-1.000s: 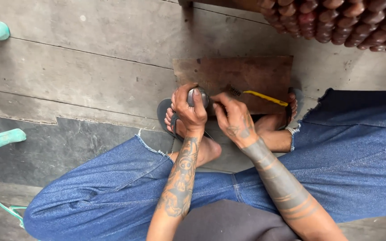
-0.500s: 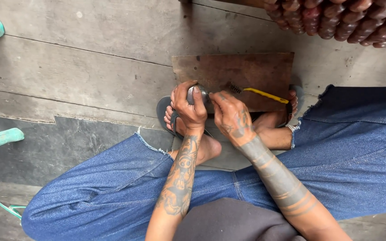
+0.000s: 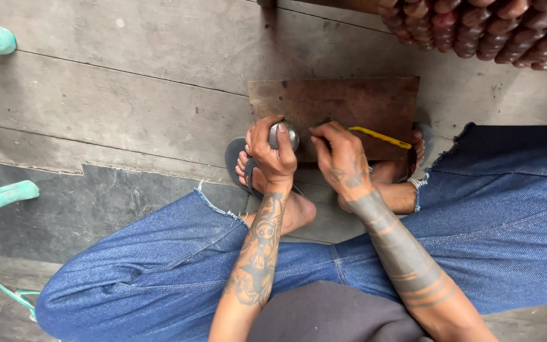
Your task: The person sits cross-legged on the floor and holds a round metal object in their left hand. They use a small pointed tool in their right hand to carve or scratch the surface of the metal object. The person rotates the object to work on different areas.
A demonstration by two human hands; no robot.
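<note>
Left hand (image 3: 272,152) clenched round small round metal object (image 3: 284,135) at near-left corner of rusty metal plate (image 3: 349,104). Right hand (image 3: 343,158) just right of it, pinching yellow tool (image 3: 380,136); tool's long axis runs rightward along plate's near edge.

One head-worn camera looks steeply down, close over the lap and wooden floor (image 3: 128,95).

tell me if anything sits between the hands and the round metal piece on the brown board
Nothing visible does. The left hand already grips the metal piece, and the right hand, holding a yellow tool, rests beside it on the board.
</note>
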